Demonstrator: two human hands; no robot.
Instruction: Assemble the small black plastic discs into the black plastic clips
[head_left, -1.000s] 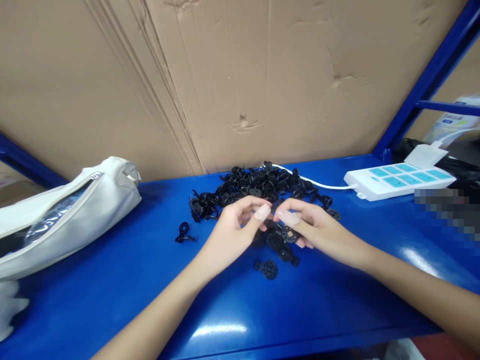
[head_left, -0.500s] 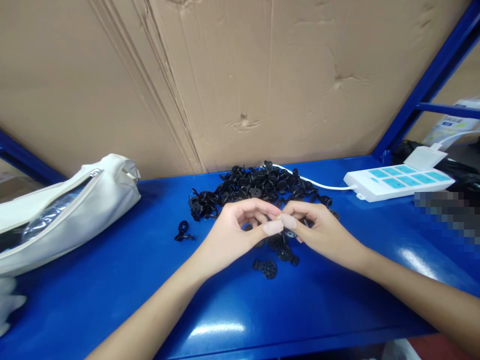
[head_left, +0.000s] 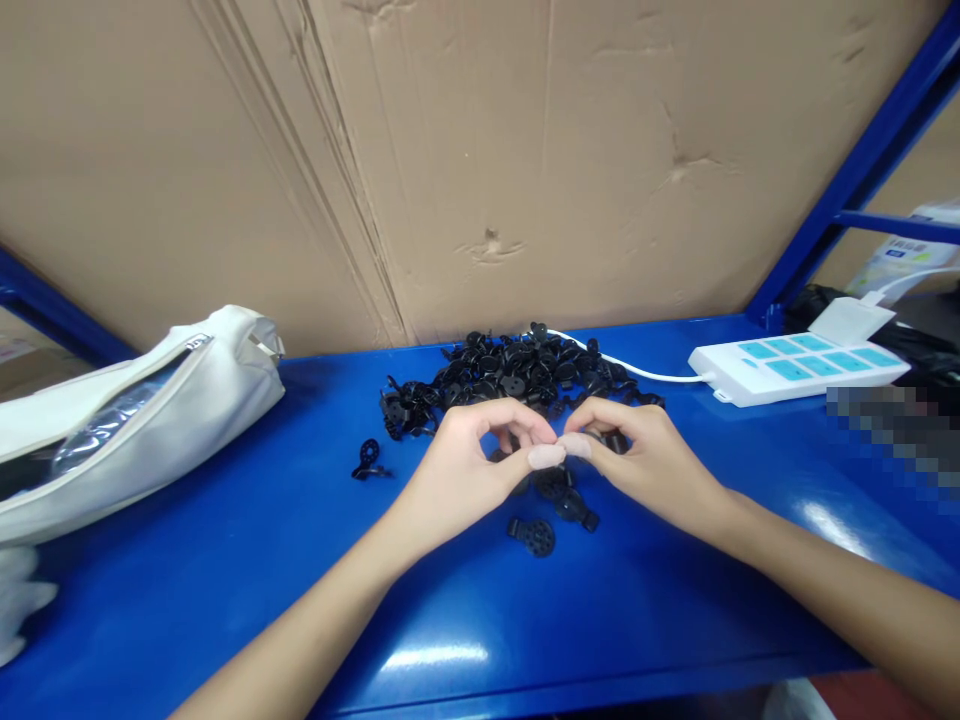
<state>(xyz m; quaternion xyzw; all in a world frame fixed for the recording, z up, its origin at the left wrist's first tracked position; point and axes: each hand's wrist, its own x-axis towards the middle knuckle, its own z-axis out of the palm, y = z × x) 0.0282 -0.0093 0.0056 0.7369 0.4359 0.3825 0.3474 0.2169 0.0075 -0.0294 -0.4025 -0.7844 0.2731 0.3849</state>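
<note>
My left hand (head_left: 487, 455) and my right hand (head_left: 626, 445) meet over the front of a heap of small black plastic pieces (head_left: 510, 375). Both are closed in a pinch, thumb tips side by side and touching. Whatever sits between the fingertips is covered by the thumbs and fingers. Just below them lies a black piece with a round, perforated disc and a short tab (head_left: 534, 536). Another black piece (head_left: 576, 510) rests partly under the hands. Off to the left, one more black piece (head_left: 369, 460) lies apart from the heap.
A white power strip (head_left: 799, 362) with turquoise sockets stands at the right, its cable running behind the heap. On the left lies an unzipped cream bag (head_left: 225, 375). Brown cardboard (head_left: 465, 160) backs the blue shelf (head_left: 450, 610), and blue posts (head_left: 847, 170) flank it.
The hands stay pinched together in nearly the same place. A black disc edge seen under the right thumb before is no longer visible. The view has shifted very slightly.
</note>
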